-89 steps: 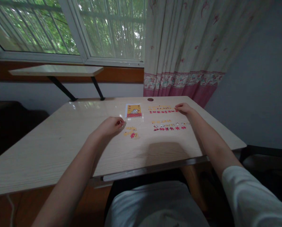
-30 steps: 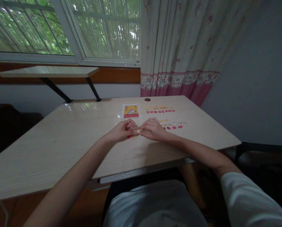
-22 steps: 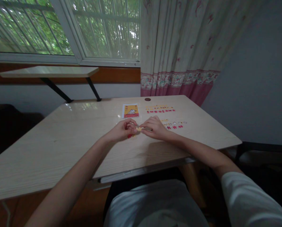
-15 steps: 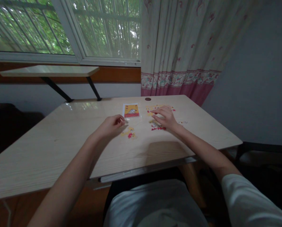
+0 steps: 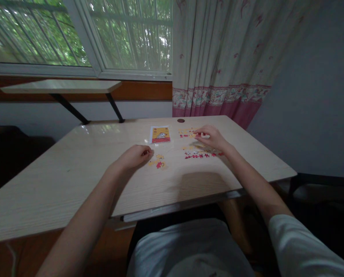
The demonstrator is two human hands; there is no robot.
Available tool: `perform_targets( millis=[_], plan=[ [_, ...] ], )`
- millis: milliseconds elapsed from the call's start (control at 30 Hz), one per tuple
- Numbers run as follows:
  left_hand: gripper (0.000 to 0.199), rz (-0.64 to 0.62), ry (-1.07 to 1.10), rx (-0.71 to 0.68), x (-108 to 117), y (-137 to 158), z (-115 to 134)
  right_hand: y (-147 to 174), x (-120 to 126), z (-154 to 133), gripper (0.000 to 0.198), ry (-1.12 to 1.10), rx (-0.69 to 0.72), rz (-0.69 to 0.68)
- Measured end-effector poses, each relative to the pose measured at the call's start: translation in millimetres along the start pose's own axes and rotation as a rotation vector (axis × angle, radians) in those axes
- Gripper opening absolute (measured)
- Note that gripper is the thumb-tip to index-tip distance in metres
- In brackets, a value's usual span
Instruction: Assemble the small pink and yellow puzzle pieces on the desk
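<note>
Small jigsaw puzzle pieces lie on the pale wooden table in separate groups. Beside a loose cluster of yellow and red pieces (image 5: 159, 165), my left hand (image 5: 135, 156) has its fingers curled in, and what they hold, if anything, is hidden. My right hand (image 5: 212, 137) reaches over the far group of yellow and red pieces (image 5: 185, 133), thumb and forefinger pinched at its edge; I cannot make out what is between them. Nearer me, rows of yellow, white and red pieces (image 5: 201, 156) run below that hand. A picture card (image 5: 161, 134) with a cartoon animal lies between my hands, further back.
A raised shelf (image 5: 62, 87) on black legs stands at the table's back left. Behind the table are a barred window (image 5: 128, 34) and a floral curtain (image 5: 218, 57). A round brown cable hole (image 5: 180, 120) sits near the back edge.
My right hand has shifted right and its fingers have come together, uncovering more of the near rows. My left hand has dropped slightly toward me, still curled.
</note>
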State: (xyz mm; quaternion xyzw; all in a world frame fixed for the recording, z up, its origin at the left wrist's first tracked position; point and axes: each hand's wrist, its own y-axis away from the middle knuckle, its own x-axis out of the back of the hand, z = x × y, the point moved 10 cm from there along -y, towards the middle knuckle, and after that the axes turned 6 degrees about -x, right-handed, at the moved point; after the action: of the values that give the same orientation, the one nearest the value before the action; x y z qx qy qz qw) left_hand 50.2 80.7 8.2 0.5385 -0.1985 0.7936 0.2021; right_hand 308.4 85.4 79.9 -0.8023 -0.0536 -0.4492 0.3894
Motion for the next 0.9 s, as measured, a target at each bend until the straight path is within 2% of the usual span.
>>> perform_targets(
  millis=[167,333,533,900],
  plan=[
    [0.031,-0.027,-0.007,-0.006,-3.9,-1.2,-5.8,19.2,-13.6,78.3,0.029,0.026,-0.340,-0.365],
    [0.030,-0.031,-0.016,-0.011,-7.0,-2.3,-9.5,47.3,-22.8,125.8,0.028,-0.041,-0.565,-0.551],
    [0.031,-0.028,-0.006,-0.006,-6.1,-1.5,-8.2,65.1,-37.9,139.7,0.033,-0.136,-0.720,-0.706],
    [0.029,-0.030,0.001,-0.024,-7.5,-2.4,-8.5,65.2,-42.3,142.3,0.030,-0.135,-0.731,-0.706]
  ],
)
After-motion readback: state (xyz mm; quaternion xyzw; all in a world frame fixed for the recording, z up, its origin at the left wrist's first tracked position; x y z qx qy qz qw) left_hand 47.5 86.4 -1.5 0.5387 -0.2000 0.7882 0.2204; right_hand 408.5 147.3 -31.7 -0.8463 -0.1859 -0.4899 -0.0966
